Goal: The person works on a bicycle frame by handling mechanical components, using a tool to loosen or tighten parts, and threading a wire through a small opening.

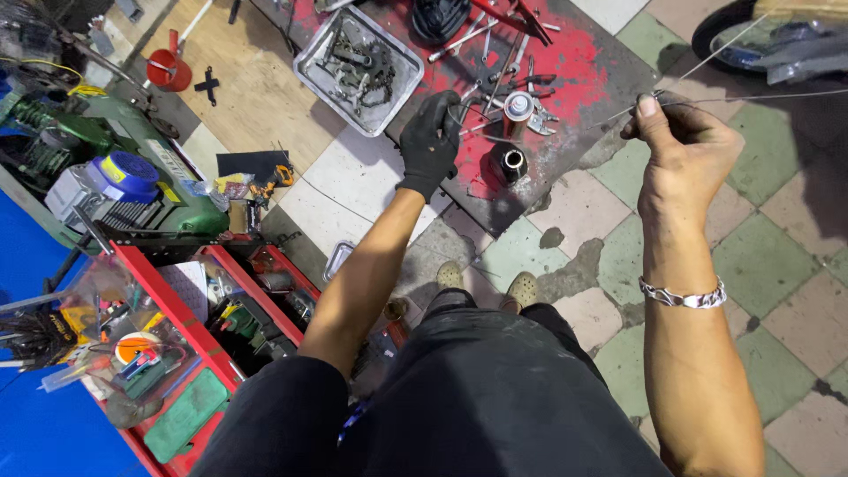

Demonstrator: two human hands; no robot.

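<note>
Big picture first: below my hands runs the red-stained mat, its near edge cutting diagonally just under my left hand, and past that edge the checkered tile floor lies open beneath my right arm, plenty of room to swing there. Off to my left side the red tool cart crowds in close to my elbow, drawers open, tight on that flank. Beyond my left hand, the metal tray of parts sits at the mat's far corner.

Now my left hand, black-gloved, is down among the scattered wrenches, fingers curled over something there; what exactly they close on I can't tell. Just beside it to the right stand a small can and a dark cylinder.

My right hand, bare, is raised well apart from the left, thumb and fingers pressed together, pinching a thin wire cable that stretches away to the right and up.
</note>
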